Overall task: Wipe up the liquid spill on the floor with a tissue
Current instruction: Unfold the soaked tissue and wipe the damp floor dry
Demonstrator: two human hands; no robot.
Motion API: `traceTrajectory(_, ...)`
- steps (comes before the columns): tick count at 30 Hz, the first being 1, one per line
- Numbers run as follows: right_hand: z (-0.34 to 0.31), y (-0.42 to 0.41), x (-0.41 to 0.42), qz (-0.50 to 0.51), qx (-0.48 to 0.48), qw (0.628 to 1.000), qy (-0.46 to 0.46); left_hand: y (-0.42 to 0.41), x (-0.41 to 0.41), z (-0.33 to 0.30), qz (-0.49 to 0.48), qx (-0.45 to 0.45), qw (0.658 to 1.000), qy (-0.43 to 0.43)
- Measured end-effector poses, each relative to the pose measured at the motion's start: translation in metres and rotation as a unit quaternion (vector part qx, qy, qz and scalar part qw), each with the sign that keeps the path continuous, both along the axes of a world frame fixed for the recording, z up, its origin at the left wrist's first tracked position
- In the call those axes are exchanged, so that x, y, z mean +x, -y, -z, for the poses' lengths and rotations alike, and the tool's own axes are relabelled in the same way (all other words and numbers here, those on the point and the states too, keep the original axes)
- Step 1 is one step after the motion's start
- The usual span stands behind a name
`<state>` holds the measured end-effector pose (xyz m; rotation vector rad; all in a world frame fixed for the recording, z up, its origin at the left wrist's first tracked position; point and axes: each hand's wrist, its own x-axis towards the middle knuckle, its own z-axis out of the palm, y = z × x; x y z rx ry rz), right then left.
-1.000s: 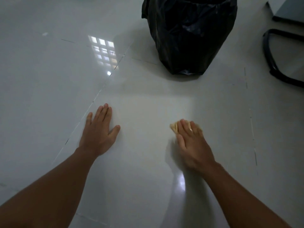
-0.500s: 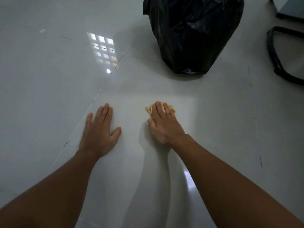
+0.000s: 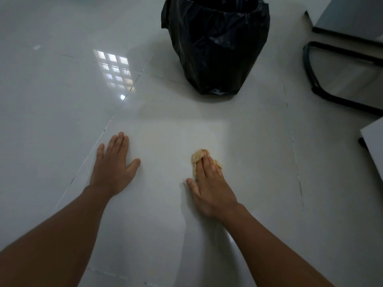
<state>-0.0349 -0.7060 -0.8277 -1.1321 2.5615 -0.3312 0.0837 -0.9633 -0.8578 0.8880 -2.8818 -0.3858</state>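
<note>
A crumpled, yellow-stained tissue (image 3: 198, 156) lies on the glossy white tiled floor (image 3: 170, 137). My right hand (image 3: 209, 185) presses flat on it, fingers covering its near half, with the far edge sticking out past the fingertips. My left hand (image 3: 113, 166) rests palm down on the floor to the left, fingers together, holding nothing. I cannot make out any liquid on the shiny tile around the tissue.
A bin lined with a black bag (image 3: 215, 44) stands on the floor straight ahead of the tissue. A black chair base (image 3: 310, 79) and grey furniture (image 3: 352, 15) are at the right; another grey panel edge (image 3: 373, 146) juts in at mid right.
My right hand slid the tissue left towards my left hand, then back to the right and slightly nearer. The left hand stayed planted. The view tilted up a little.
</note>
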Motion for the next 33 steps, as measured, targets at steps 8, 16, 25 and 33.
traceTrajectory(8,0.0,0.066,-0.039,0.01,0.047,0.997,0.056,0.003,0.002,0.007,0.017,-0.031,0.999,-0.009)
traceTrajectory(16,0.01,0.02,0.008,-0.016,0.015,1.0,-0.009,0.0,0.002,0.006,0.02,-0.04,0.999,-0.004)
traceTrajectory(25,0.004,-0.092,0.009,0.242,0.04,0.969,-0.039,-0.007,0.006,-0.003,0.017,-0.021,0.999,0.018)
traceTrajectory(33,0.01,-0.069,0.063,0.055,-0.017,0.997,-0.06,-0.021,0.007,-0.008,-0.013,-0.003,0.999,0.041)
